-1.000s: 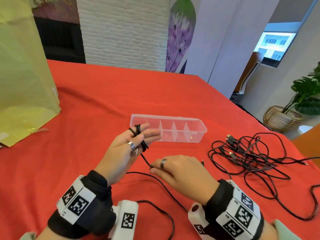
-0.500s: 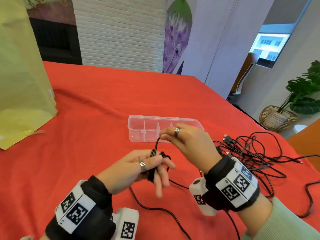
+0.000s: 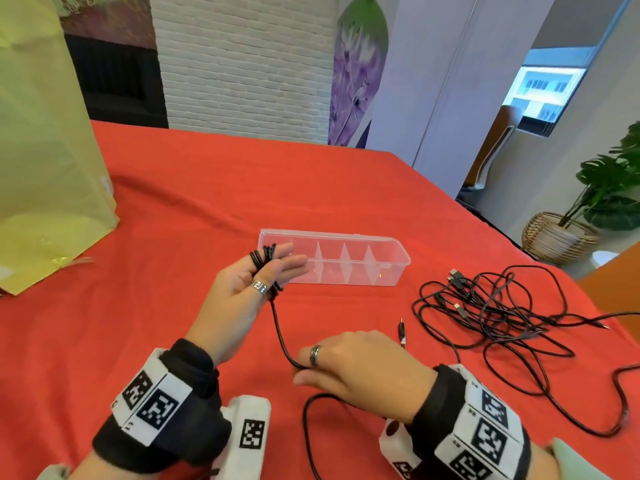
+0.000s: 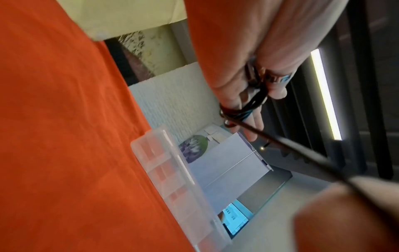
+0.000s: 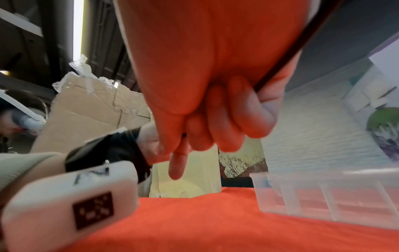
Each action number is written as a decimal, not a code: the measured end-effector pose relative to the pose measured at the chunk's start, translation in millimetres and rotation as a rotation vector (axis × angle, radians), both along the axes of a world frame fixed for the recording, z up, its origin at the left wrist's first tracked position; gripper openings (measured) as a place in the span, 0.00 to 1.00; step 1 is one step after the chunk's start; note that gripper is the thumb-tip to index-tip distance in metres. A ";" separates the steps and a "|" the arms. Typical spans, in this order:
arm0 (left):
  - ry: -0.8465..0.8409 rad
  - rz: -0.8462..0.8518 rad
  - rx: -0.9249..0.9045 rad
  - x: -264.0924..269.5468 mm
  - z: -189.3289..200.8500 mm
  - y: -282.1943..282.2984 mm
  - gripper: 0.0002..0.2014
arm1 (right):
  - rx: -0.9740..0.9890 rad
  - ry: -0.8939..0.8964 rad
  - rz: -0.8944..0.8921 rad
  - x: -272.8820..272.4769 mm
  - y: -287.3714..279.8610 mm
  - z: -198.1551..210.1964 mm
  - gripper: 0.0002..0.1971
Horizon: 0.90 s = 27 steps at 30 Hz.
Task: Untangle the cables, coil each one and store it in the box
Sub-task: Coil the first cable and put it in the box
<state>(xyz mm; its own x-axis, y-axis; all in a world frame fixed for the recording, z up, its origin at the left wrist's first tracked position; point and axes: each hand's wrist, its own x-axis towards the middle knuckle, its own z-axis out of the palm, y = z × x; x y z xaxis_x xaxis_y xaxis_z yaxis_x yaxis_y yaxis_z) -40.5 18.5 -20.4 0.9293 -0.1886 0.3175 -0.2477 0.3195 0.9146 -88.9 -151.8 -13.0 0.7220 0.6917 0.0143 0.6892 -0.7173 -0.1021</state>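
Observation:
A thin black cable [image 3: 278, 327] is wound in several turns round the outstretched fingers of my left hand [image 3: 277, 268], just in front of the clear plastic box [image 3: 394, 268]. The ringed thumb presses the coil [image 4: 244, 109] against those fingers. From the coil the cable runs down to my right hand [image 3: 311, 372], which lies palm down near the table and pinches the strand [image 5: 287, 58] in its curled fingers. Behind that hand the cable loops toward me. Its jack plug [image 3: 401, 330] lies on the cloth. The box's divided compartments look empty.
A tangle of more black cables [image 3: 491, 306] with USB plugs sprawls on the red tablecloth [image 3: 173, 220] to the right of the box. A large yellow bag [image 3: 41, 168] stands at the far left. The table's right edge runs close behind the tangle.
My right hand has dropped from above the left hand, back toward me near the table, drawing the cable along. The left hand has lifted toward the box and stretched its fingers out.

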 end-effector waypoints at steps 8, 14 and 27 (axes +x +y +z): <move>0.065 -0.167 0.365 -13.1 -0.2 -8.5 0.21 | 0.332 -0.508 -0.054 13.6 -4.5 29.0 0.15; 0.133 -0.204 0.136 -8.8 -2.5 -6.3 0.34 | 0.491 -0.245 -0.070 18.7 2.9 36.6 0.15; 0.239 -0.143 -0.474 -0.1 12.7 6.4 0.18 | 0.036 -0.008 0.037 -0.1 2.5 27.2 0.16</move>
<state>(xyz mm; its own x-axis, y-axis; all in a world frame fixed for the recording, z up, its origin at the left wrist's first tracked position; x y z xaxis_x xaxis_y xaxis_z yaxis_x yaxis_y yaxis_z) -40.6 24.9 -7.6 0.9616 -0.2057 0.1818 0.0253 0.7256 0.6877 -89.0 -149.2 14.2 0.6959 0.7167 0.0451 0.7159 -0.6875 -0.1218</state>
